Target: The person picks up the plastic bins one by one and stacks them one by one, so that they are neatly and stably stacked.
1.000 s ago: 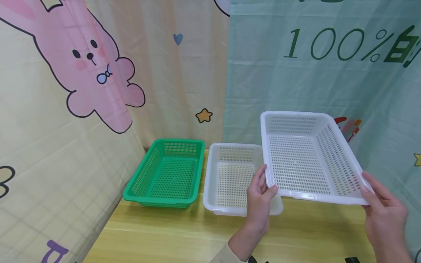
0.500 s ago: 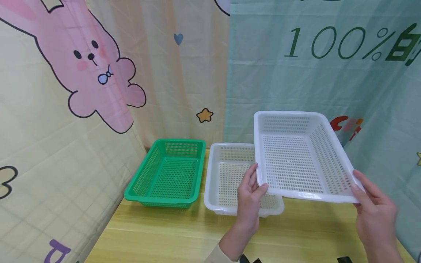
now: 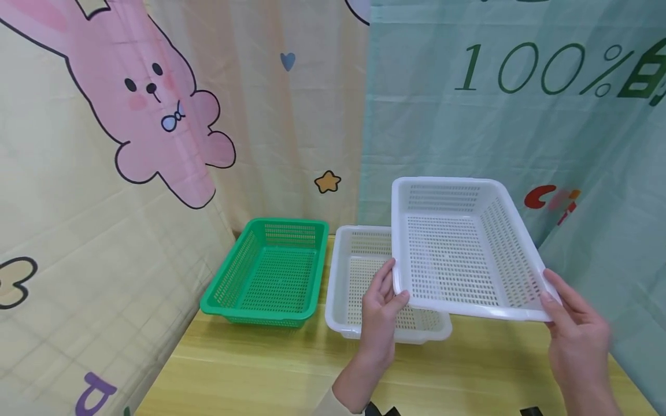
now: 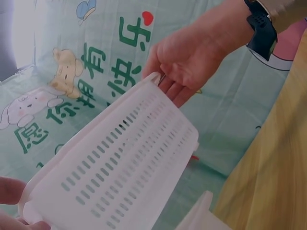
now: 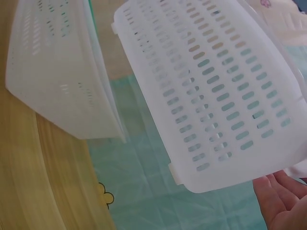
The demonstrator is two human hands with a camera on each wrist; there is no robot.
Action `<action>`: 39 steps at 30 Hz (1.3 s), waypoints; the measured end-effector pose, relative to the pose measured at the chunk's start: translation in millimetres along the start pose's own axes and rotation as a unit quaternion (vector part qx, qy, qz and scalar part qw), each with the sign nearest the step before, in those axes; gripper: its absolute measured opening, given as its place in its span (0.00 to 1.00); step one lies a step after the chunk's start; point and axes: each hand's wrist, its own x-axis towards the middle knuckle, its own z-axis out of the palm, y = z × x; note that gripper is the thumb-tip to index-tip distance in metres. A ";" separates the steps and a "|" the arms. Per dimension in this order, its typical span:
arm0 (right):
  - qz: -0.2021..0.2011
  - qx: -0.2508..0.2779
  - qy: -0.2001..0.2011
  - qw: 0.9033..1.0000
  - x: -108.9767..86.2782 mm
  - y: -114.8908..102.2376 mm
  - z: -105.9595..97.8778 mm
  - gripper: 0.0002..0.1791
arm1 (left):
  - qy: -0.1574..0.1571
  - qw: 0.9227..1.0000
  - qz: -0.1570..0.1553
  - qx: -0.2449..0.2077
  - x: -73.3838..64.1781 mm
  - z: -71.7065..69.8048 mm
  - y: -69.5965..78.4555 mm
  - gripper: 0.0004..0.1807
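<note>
Both hands hold up a white perforated plastic basket [image 3: 499, 312], tilted so that its inside faces me in the head view. My left hand [image 3: 378, 323] grips its near left corner, thumb over the rim. At the near right corner, my right hand [image 3: 577, 341] pinches the rim between thumb and fingers. The wrist views show the outer wall of this basket from below. A second white basket [image 3: 424, 335] stands on the table behind the left hand, partly hidden by the raised one. Left of it stands a green perforated basket [image 3: 255, 316].
A light wooden table [image 3: 250, 375] carries the two standing baskets. Printed curtains rise around it: a cream one with a pink rabbit [image 3: 151, 121] at left and a pale green one [image 3: 426, 127] behind the raised basket.
Both hands have carried the raised white basket leftward, so it overlaps more of the standing white one. The head view has shifted slightly. The grip looks the same.
</note>
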 end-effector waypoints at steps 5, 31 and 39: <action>-0.002 0.002 -0.005 1.000 -3.1 1.9 6.9 0.29 | 0.007 1.000 0.000 0.001 -0.9 -6.3 2.6 0.34; 0.009 -0.046 -0.022 0.999 -21.9 25.0 36.2 0.28 | 0.044 0.998 -0.009 0.031 -10.2 -41.7 23.1 0.34; 0.031 -0.068 -0.020 0.997 -25.9 33.0 47.3 0.29 | 0.056 0.997 -0.007 0.051 -11.8 -56.5 28.2 0.33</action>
